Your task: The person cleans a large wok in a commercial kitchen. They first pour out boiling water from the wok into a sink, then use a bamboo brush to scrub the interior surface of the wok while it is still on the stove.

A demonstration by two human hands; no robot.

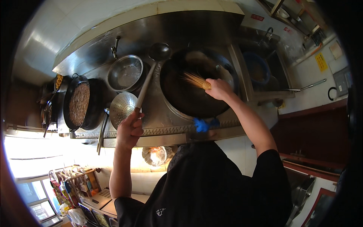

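Note:
My left hand (pixel 131 129) is closed around the handle of a long metal ladle (pixel 160 51), whose dark bowl lies left of the large wok's rim. A bamboo wok brush (pixel 196 81) is gripped by its bound end in my right hand (pixel 219 89), with its bristles spread over the inside of the wok (pixel 195 105). The wok sits on the steel range, and its inner surface looks wet in places. A blue cloth (pixel 201 124) is at the wok's near edge. Below the ladle's handle, a perforated strainer (pixel 122 107) lies beside a metal bowl (pixel 125 72).
At left stands a pan of brownish food (pixel 79 104), with more pans and utensils beyond it. A wall tap (pixel 114 48) rises behind the metal bowl. To the right, a sink (pixel 279 71) holds a blue basin (pixel 256 68). A rack of bottles and packets (pixel 75 184) stands at lower left.

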